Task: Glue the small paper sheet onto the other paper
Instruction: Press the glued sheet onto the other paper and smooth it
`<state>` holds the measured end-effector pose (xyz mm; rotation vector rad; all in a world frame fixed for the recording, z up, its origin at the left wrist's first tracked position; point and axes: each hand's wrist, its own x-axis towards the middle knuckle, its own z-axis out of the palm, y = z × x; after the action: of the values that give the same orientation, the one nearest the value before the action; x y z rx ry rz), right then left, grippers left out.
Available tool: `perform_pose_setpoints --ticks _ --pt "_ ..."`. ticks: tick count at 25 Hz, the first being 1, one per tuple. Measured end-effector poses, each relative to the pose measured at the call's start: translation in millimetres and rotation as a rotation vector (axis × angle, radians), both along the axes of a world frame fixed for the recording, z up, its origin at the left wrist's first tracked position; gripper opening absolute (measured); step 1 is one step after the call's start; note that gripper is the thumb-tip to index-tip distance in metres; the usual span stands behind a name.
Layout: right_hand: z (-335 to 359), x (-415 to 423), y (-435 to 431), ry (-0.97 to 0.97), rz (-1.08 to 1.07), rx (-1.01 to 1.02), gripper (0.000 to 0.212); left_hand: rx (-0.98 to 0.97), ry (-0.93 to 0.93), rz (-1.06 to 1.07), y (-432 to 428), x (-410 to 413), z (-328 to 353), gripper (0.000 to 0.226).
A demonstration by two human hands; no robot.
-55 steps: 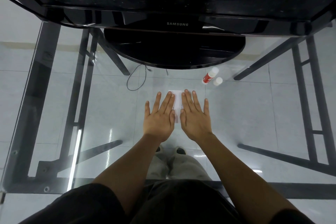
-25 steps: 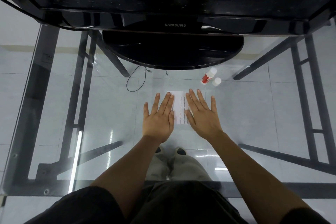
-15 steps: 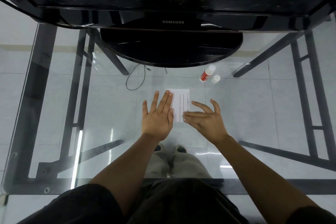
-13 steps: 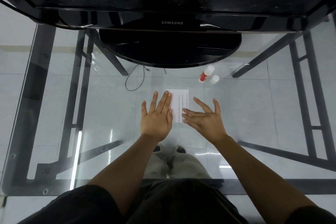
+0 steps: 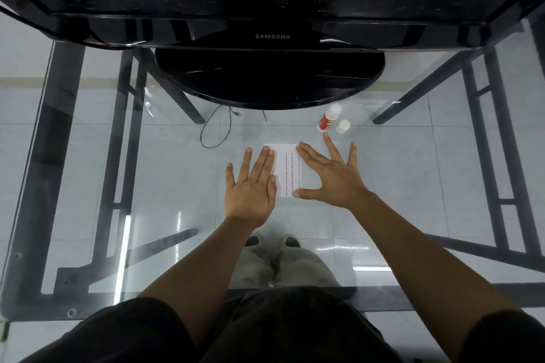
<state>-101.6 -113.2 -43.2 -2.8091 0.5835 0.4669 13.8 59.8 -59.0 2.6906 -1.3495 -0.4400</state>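
Observation:
A small white paper sheet [image 5: 288, 169] with lines of print lies flat on the glass table. My left hand [image 5: 250, 186] rests flat with its fingers spread, covering the sheet's left edge. My right hand [image 5: 331, 174] is spread open at the sheet's right side, with the index fingertip on its upper right corner and the thumb tip at its lower edge. A red and white glue stick [image 5: 328, 118] lies beyond the right hand, its white cap [image 5: 343, 126] standing beside it. Only one sheet can be made out.
A black Samsung monitor [image 5: 271, 35] on a round stand [image 5: 269, 79] fills the far side of the glass table [image 5: 413, 186]. A thin black cable [image 5: 215, 130] loops left of the paper. Dark table legs and my knees show through the glass.
My right hand has slid off the sheet to its right side and spread out, uncovering the printed paper. My left hand has stayed flat on the left edge.

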Motion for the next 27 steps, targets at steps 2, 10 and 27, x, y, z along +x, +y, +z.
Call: perform_pose_setpoints --ticks 2,10,27 --pt "3.7 3.2 -0.2 0.007 -0.001 -0.010 0.100 0.002 0.001 0.001 -0.1 -0.4 1.1 0.054" --pt "2.9 -5.8 14.2 0.026 0.096 0.005 0.076 0.007 -0.027 0.001 -0.1 -0.5 -2.0 0.054" --pt "12.2 10.5 12.1 0.190 0.110 0.020 0.087 0.085 -0.058 -0.293 12.0 -5.7 8.4 0.060"
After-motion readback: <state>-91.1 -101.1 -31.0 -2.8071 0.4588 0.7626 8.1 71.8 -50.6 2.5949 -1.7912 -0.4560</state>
